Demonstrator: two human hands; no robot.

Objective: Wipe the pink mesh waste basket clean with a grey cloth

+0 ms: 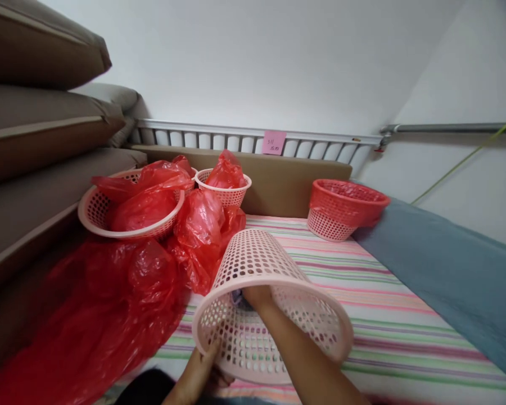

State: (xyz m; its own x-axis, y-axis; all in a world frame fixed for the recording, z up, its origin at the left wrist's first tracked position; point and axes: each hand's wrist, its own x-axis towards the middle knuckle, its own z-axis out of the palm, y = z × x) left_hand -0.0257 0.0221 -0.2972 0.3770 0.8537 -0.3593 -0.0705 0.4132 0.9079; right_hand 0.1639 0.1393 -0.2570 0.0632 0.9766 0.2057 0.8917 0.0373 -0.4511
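Observation:
A pale pink perforated plastic basket [259, 253] lies tipped on its side, its mouth facing me. My left hand [204, 363] grips the lower left of its rim, thumb against the perforated wall. Reaching through the mouth, my right hand [256, 293] is inside the basket, mostly hidden beyond the wrist. Beside it shows a bit of crumpled purple-grey cloth [239, 299], pressed near the inner left wall. The right fingers seem closed on this cloth.
Red plastic bags [200, 225] lie heaped at the left. Behind them are a wide pink basket [88, 211] and a smaller one [231, 197] holding red plastic. A red-lined basket [331, 222] stands right, on the striped sheet [388, 287]. Stacked cushions [37, 135] border the left; a radiator [231, 140] runs behind.

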